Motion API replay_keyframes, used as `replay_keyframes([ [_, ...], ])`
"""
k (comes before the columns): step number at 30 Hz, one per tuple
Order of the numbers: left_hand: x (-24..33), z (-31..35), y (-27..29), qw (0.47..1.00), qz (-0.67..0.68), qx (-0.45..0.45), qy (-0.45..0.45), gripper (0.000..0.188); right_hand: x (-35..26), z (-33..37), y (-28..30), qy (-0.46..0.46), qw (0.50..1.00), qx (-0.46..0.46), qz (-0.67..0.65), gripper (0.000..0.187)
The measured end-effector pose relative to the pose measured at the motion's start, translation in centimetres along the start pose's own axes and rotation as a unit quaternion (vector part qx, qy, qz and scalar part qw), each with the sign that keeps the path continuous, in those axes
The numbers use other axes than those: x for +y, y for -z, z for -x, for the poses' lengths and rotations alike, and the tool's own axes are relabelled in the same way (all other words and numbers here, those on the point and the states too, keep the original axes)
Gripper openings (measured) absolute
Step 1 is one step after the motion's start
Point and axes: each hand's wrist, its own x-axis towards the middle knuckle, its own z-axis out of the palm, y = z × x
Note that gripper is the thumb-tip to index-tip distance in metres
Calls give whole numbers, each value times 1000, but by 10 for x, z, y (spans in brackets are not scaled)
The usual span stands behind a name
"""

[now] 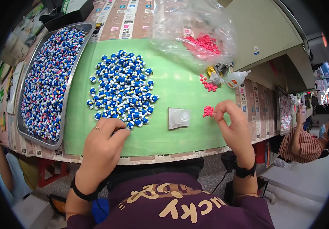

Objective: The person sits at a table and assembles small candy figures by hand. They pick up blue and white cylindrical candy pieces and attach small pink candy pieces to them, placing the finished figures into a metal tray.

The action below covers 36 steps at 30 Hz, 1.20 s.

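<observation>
Blue-and-white figures (122, 84): lay heaped on green mat (153, 139);
Left hand (105, 138): curled at heap's near edge, fingertips close; could not tell if gripping;
Right hand (232, 124): pinched thumb to forefinger beside pink pieces (208, 111); could not tell if holding one;
Mat work: looked like picking up pieces; seemed to call next for light, exact pinching.

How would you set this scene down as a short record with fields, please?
Left hand: at the near edge of the blue-white pile; grip unclear
Right hand: at a small pink cluster; grip unclear
Mat: green, under pile and cluster
Tray: left of the pile, holding similar pieces
Bag: clear, pink pieces inside
Bottle: white, beyond the cluster
</observation>
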Motion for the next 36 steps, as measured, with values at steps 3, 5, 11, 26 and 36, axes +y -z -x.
replay_keyframes([
  [3,4,-2,-5,1000,1,4,14,18,2,1,-11,26,1000,-8,14,19],
  [5,3,-1,-3,1000,4,-4,21,19,-4,-1,-14,40,998,-13,50,19],
  [11,6,2,-1,994,49,17,95,23,-6,-1,-20,63,990,-27,122,20],
  [26,1,-1,0,996,55,17,69,20,-27,4,-9,66,997,22,24,22],
  [36,49,-31,-2,712,670,-109,180,9,-86,-2,-2,227,968,-13,-104,28],
])
